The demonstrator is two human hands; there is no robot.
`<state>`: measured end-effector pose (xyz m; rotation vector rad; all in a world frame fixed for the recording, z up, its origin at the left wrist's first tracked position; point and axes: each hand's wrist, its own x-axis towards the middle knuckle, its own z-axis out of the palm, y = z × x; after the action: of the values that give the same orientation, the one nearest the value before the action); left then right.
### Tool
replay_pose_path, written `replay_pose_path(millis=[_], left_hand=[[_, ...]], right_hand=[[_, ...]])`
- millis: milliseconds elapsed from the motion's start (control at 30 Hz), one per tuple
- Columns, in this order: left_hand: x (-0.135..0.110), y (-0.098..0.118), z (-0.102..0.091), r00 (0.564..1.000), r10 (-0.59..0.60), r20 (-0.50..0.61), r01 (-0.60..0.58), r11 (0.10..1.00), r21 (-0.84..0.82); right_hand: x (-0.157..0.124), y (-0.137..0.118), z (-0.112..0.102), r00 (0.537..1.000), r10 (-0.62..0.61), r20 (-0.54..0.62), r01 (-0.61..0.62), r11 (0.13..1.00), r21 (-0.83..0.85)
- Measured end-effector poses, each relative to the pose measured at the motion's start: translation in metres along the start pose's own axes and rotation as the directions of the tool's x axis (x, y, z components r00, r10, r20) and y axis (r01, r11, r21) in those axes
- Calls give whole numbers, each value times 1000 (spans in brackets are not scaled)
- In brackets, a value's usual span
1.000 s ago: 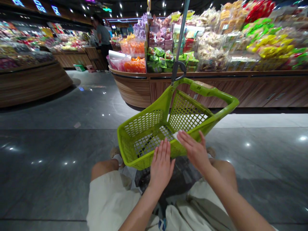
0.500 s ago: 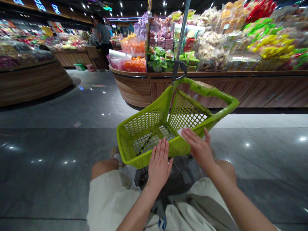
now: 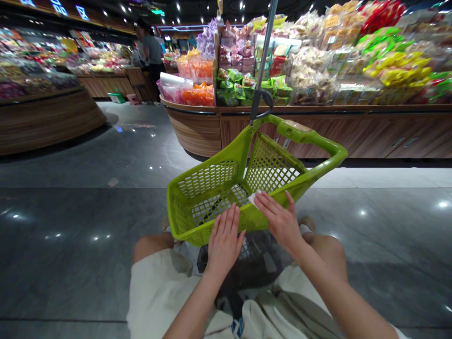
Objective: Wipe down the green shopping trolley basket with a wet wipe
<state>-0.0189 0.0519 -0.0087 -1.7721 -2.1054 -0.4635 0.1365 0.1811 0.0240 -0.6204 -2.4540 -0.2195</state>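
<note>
A lime-green plastic shopping basket [image 3: 197, 188] stands tilted in front of my knees, its grey pull handle [image 3: 263, 56] rising out of the top of the view. My left hand [image 3: 223, 242] lies flat against the basket's near wall, fingers stretched out. My right hand [image 3: 278, 221] presses a small white cloth [image 3: 253, 198] onto the basket's near rim, fingers flat over it. The basket looks empty inside.
I sit low on a glossy dark tiled floor [image 3: 70, 226]. A curved wooden display counter [image 3: 318, 132] piled with packaged snacks runs behind the basket. Another wooden counter [image 3: 42, 117] stands at the left. A person [image 3: 151, 52] stands far back by the shelves.
The basket has shifted a little to the left and both hands moved with it. My right hand slid the white cloth along the rim, out to the right and back left.
</note>
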Motion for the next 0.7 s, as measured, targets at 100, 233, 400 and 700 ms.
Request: replay_pose_path(millis=[100, 233, 400, 700], left_hand=[[-4, -13, 5, 995, 0, -99, 4, 999, 35], [-12, -31, 10, 978, -23, -210, 37, 997, 61], [-14, -47, 2, 966, -133, -221, 131, 991, -25], [49, 0, -17, 992, 119, -44, -126, 945, -302]], right_hand=[[0, 43, -21, 986, 119, -118, -132, 985, -109], [0, 57, -34, 974, 142, -178, -167, 977, -130], [8, 28, -28, 969, 124, -212, -138, 989, -52], [28, -7, -18, 983, 96, -159, -109, 991, -76]])
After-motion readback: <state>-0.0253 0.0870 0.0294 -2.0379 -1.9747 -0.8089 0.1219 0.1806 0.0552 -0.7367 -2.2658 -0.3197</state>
